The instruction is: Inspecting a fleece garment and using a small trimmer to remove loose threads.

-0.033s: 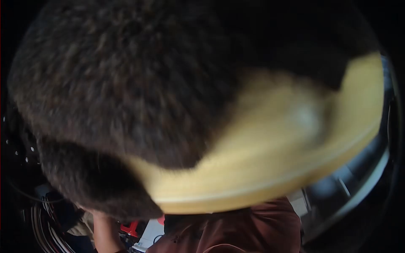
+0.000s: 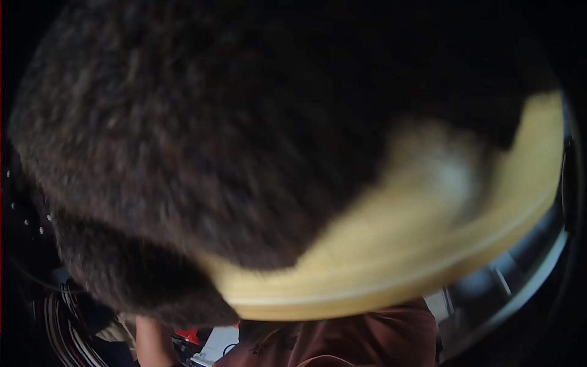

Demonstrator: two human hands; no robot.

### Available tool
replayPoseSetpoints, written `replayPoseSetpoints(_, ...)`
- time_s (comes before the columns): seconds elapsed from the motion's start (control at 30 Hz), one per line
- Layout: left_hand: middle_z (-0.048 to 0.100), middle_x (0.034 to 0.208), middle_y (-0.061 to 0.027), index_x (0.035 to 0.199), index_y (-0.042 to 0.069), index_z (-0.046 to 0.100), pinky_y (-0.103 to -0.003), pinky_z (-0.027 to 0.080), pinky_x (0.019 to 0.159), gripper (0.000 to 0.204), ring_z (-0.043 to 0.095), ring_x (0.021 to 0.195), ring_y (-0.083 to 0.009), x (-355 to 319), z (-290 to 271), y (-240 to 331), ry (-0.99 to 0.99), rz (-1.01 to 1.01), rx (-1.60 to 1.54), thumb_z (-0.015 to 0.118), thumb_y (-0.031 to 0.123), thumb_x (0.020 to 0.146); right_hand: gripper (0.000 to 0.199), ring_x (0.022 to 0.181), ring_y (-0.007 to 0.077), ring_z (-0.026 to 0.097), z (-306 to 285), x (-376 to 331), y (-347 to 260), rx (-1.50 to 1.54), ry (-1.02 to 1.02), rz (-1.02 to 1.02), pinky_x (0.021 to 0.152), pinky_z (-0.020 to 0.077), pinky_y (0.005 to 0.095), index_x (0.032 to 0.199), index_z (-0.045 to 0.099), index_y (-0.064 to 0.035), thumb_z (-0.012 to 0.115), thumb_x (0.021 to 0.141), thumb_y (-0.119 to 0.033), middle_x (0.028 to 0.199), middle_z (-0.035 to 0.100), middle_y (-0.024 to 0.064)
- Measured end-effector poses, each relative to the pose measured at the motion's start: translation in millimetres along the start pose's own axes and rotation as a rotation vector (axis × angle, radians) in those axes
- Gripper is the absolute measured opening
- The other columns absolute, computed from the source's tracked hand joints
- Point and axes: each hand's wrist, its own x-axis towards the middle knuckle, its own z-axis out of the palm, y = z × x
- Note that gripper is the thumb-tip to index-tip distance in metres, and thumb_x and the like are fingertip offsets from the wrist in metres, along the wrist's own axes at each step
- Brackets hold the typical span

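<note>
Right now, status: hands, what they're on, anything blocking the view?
Hands: neither clearly in view. Dark fuzzy mass fills most of the picture, blurred yellow disc beside it. Reddish-brown sleeve at lower edge.

No visible change: dark furry mass (image 2: 202,140) and yellow rim (image 2: 391,269) unmoved.

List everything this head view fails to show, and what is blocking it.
- Both hands: not visible, hidden behind the dark fuzzy mass filling most of the head view.
- Pale yellow curved object: blurred, its top covered by that mass, kind unclear.
- Reddish-brown garment: cut off by the lower edge.
- Small red and white items: too small to identify.
</note>
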Motion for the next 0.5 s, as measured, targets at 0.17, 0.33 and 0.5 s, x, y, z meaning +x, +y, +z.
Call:
replayPoseSetpoints(0.17, 0.043, 0.125, -0.0269, 0.124, -0.007, 0.041, -0.049, 0.027, 0.100, 0.066, 0.039, 0.118, -0.0414, 0.8, 4.4, 32.8, 0.009, -0.057, -0.069, 0.047, 0.041, 0.079, 0.055, 0.105, 0.0279, 0.052, -7.8, 32.7, -34.9, 0.078, -0.024, 0.035, 0.087, 0.0416, 0.0338, 0.117, 0.052, -0.0043, 0.071, 0.070, -0.026, 0.114, 0.055, 0.0134)
replayPoseSetpoints(0.33, 0.039, 0.128, -0.0282, 0.128, -0.006, 0.036, -0.049, 0.026, 0.101, 0.070, 0.037, 0.120, -0.0434, 44.5, -18.3, 65.3, -0.004, -0.083, -0.198, 0.050, 0.039, 0.077, 0.054, 0.102, 0.0273, 0.054, -38.1, 20.4, -93.5, 0.163, 0.005, 0.110, 0.084, 0.0431, 0.0341, 0.117, 0.052, -0.0049, 0.071, 0.071, -0.024, 0.111, 0.056, 0.0126)
replayPoseSetpoints(0.5, 0.042, 0.124, -0.0299, 0.120, -0.010, 0.043, -0.050, 0.029, 0.099, 0.064, 0.040, 0.117, -0.0441, 48.5, -12.5, 105.2, 0.050, -0.014, -0.147, 0.055, 0.034, 0.076, 0.053, 0.099, 0.0267, 0.055, -11.7, 4.9, -92.1, 0.249, -0.059, 0.148, 0.081, 0.0446, 0.0345, 0.118, 0.051, -0.0054, 0.070, 0.072, -0.023, 0.109, 0.058, 0.0118)
